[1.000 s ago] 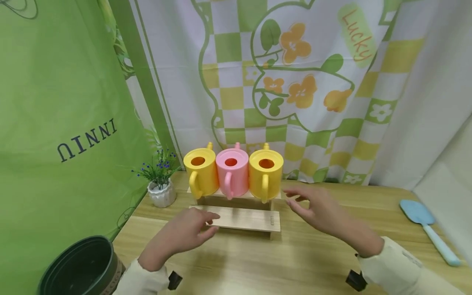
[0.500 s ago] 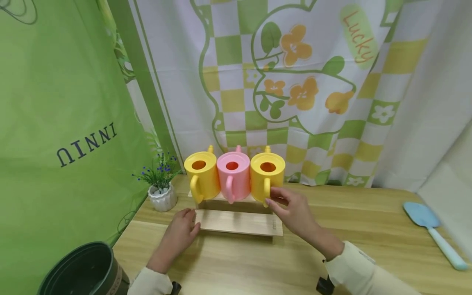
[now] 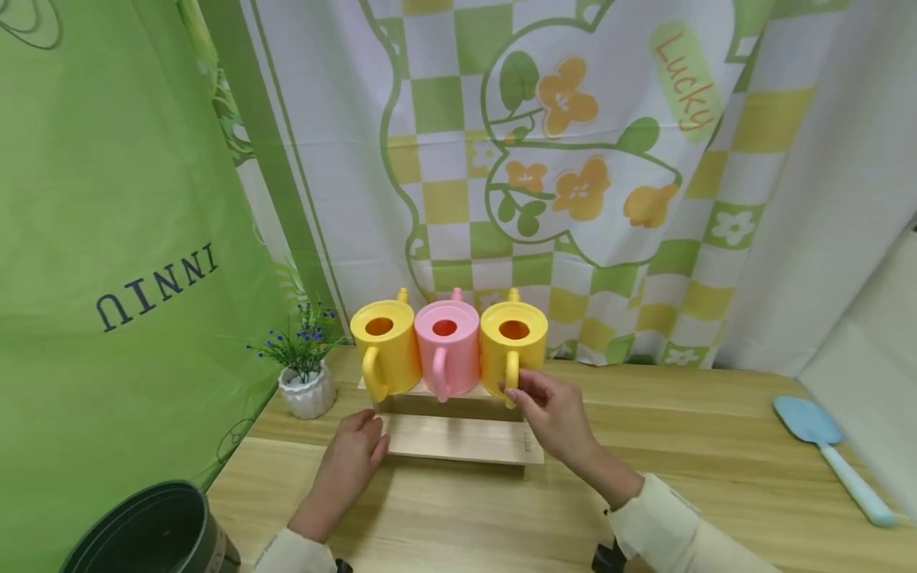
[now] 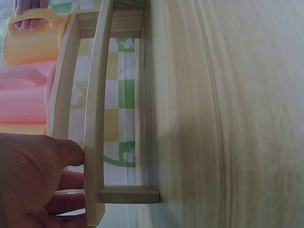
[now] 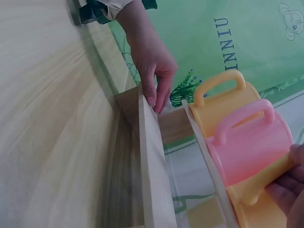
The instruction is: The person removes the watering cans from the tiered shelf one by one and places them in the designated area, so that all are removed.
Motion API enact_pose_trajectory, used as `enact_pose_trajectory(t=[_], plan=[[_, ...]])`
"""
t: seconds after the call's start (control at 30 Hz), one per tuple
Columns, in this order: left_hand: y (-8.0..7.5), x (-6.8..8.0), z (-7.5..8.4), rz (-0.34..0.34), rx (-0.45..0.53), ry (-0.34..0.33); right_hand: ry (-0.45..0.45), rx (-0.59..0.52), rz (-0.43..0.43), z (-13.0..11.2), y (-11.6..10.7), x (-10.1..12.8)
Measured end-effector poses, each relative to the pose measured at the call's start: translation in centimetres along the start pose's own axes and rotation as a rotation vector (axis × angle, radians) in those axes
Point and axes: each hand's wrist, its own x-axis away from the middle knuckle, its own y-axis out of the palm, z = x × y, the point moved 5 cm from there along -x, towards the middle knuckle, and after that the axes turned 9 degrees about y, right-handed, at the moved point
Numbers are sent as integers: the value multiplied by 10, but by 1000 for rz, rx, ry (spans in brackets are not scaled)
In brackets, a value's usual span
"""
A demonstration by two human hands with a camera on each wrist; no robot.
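Note:
A two-step wooden shelf (image 3: 458, 438) stands on the table. On its upper step are a yellow watering can (image 3: 388, 362) at the left, a pink watering can (image 3: 450, 358) in the middle and another yellow watering can (image 3: 501, 354) at the right. Their handles face me and their spouts point to the back. With curled fingers my right hand (image 3: 559, 418) grips the handle of the right yellow can. My left hand (image 3: 349, 458) pinches the left end of the lower step, thumb and fingers on opposite faces, as the right wrist view shows (image 5: 154, 71).
To the left of the shelf stands a white pot (image 3: 308, 394) with a purple-flowered plant. A dark green bucket (image 3: 208, 517) is at the lower left. A blue spatula-like shovel (image 3: 834, 454) lies at the right. Behind the table hangs a patterned curtain (image 3: 444, 199).
Both hands have moved in from hovering near the shelf. The left has taken hold of the lower step's left end. The right has reached left and gripped the right yellow watering can's handle.

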Motion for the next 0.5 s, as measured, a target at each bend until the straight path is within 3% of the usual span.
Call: enact_pose_trajectory(t=[0.27, 0.5], plan=[[1, 1, 2, -1, -17, -53, -31, -68, 49, -7, -17, -4], [-1, 2, 3, -4, -11, -70, -49, -38, 83, -18, -47, -11]])
